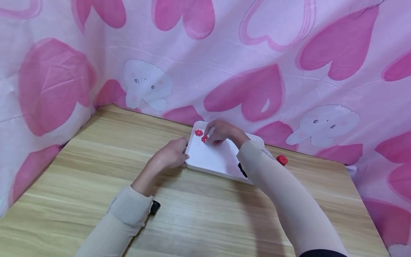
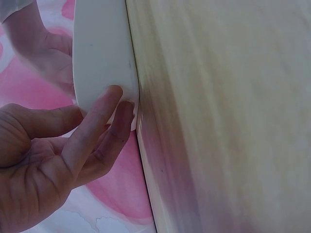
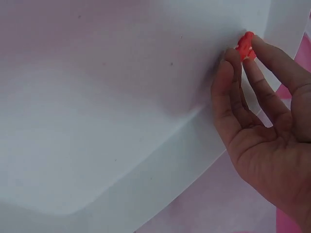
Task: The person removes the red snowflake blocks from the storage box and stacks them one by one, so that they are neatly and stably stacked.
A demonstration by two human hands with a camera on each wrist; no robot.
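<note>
A white tray (image 1: 212,157) lies on the table near the fabric. My left hand (image 1: 173,152) grips its left front corner, and in the left wrist view the thumb lies at the rim with the fingers against the outer wall. Inside the tray, my right hand (image 1: 219,132) pinches a red notched plastic disc (image 1: 204,139) between thumb and fingertips. That red disc (image 3: 246,46) is partly covered by the fingers in the right wrist view. Another red notched disc (image 1: 198,132) lies flat in the tray's far left corner, just beside the pinched one.
Several red pieces in a small pile (image 1: 282,160) sit on the wooden table (image 1: 192,214) right of the tray, partly behind the right sleeve. Pink heart-patterned fabric (image 1: 186,71) hangs along the table's back and left sides.
</note>
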